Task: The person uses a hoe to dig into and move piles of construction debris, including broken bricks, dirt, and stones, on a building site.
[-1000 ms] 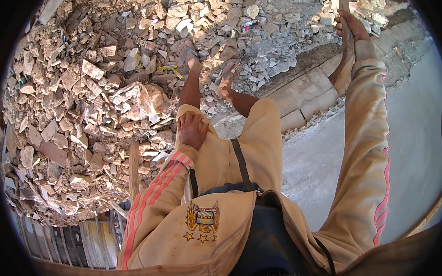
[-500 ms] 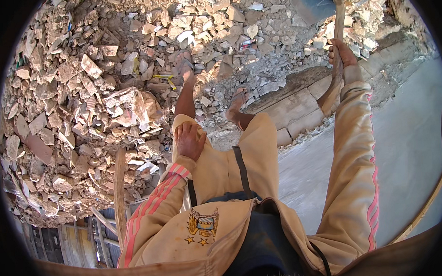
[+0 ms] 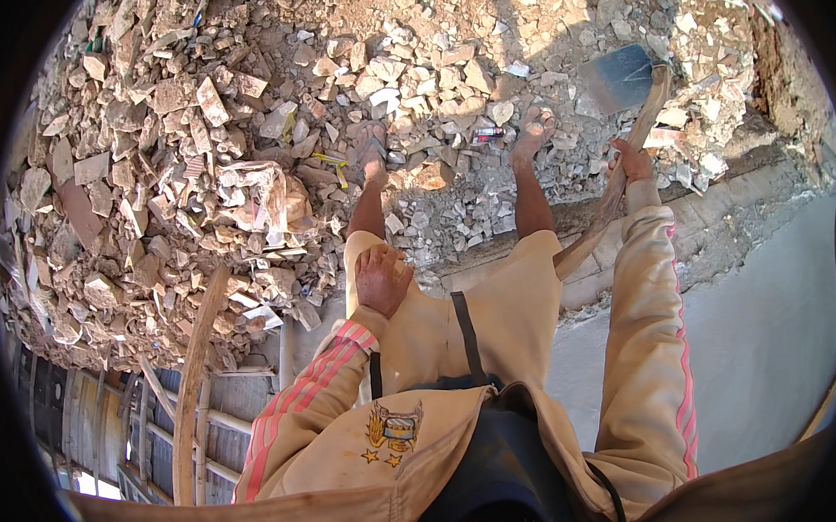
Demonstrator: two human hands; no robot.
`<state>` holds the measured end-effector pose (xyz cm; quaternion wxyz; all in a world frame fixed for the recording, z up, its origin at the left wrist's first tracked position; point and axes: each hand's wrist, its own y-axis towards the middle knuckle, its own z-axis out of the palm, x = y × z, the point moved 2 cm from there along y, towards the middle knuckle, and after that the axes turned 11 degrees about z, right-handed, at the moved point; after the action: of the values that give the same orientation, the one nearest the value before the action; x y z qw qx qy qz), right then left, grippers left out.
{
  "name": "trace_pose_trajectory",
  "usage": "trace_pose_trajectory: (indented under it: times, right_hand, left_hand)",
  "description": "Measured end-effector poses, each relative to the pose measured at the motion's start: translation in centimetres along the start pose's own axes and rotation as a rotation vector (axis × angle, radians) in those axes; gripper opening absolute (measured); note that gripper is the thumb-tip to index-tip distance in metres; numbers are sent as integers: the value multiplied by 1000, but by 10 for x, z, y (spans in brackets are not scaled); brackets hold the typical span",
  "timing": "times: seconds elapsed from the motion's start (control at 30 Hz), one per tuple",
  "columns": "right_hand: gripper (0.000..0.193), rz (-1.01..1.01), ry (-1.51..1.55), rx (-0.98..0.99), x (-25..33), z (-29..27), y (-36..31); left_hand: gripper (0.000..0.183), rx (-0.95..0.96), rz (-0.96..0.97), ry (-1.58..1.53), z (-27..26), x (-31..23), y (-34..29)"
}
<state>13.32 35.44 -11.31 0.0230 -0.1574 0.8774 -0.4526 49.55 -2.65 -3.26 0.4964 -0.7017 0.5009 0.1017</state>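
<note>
A hoe with a broad grey metal blade (image 3: 620, 79) and a bent wooden handle (image 3: 609, 199) slants across the right side. Its blade rests on the rubble at the far right. My right hand (image 3: 634, 161) is closed around the handle, partway down from the blade. The handle's near end reaches to beside my right knee, and my shorts hide its tip. My left hand (image 3: 382, 279) lies on my left thigh with nothing in it, its fingers spread over the tan cloth.
Broken stone and rubble (image 3: 148, 169) heap up on the left and spread under my sandalled feet. A block ledge (image 3: 711, 223) borders a smooth grey slab (image 3: 715, 343) at the right. A wooden pole (image 3: 197, 379) leans at the lower left above planks (image 3: 92, 410). Crumpled plastic (image 3: 268, 197) lies on the heap.
My right foot has stepped forward onto the rubble, away from the ledge. My right hand and the hoe sit lower and slightly left in view. My left hand stays on my thigh.
</note>
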Motion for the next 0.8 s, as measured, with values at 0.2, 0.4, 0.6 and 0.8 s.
trace_pose_trajectory:
  times: [0.2, 0.4, 0.6, 0.8]
  right_hand:
    - [42, 38, 76, -22, 21, -5, 66]
    - [49, -71, 296, 1, 18, 4, 72]
    - [54, -75, 379, 142, 9, 7, 74]
    - [45, -157, 392, 70, 0, 19, 81]
  left_hand:
    - [50, -21, 145, -498, 19, -121, 67]
    - [61, -18, 105, -537, 53, -256, 112]
    - [54, -73, 12, -267, 80, -257, 115]
    - [52, -70, 28, -270, 86, -225, 104]
